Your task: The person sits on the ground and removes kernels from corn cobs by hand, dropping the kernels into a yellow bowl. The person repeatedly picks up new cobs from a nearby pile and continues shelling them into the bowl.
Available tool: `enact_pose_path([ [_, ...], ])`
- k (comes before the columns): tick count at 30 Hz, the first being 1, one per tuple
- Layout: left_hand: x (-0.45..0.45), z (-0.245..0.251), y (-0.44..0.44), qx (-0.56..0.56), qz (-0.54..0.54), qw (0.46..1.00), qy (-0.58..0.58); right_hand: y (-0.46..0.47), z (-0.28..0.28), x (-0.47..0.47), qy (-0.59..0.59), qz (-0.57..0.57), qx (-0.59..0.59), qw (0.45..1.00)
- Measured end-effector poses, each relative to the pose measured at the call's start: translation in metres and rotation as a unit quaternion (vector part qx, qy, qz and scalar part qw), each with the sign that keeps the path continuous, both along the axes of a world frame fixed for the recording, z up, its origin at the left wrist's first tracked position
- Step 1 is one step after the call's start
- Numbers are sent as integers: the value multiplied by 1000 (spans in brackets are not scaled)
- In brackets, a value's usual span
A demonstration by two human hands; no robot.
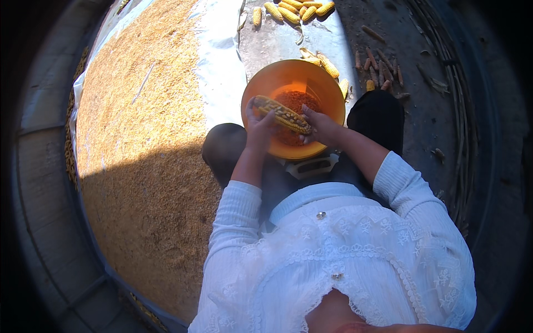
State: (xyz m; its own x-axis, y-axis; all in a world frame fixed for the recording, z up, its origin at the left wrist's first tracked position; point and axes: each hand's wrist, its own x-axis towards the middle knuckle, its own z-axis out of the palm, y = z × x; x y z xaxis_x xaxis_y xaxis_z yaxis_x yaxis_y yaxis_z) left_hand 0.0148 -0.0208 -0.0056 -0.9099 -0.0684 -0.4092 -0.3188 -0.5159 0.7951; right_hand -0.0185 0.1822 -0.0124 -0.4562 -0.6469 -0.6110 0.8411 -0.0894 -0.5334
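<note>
Over the orange plastic basin (266, 79), both hands hold one ear of corn (283, 114) with yellow kernels and some bare patches. My left hand (260, 125) grips its upper left end, the thumb lying along the ear. Around the lower right end is my right hand (322, 125), its thumb near the kernels. Loose kernels (297, 100) lie in the bottom of the basin and look orange-red. The basin sits between my knees.
On the left, a white sheet (220, 62) bears a wide layer of loose kernels (158, 104). Whole corn ears (290, 14) lie beyond the basin, others (329, 65) against its far rim. Several bare cobs (385, 70) and long stalks (458, 125) are on the ground at right.
</note>
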Motion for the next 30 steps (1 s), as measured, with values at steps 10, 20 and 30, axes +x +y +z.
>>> enact_pose_path([
  [10,-2,-3,-1,15,-11,1000,16,0,6,-2,68,63,4,996],
  [20,-2,3,-3,8,26,999,-42,5,13,-1,134,43,-46,989],
  [30,-1,-2,0,-16,3,1000,-17,0,-2,4,116,44,68,990],
])
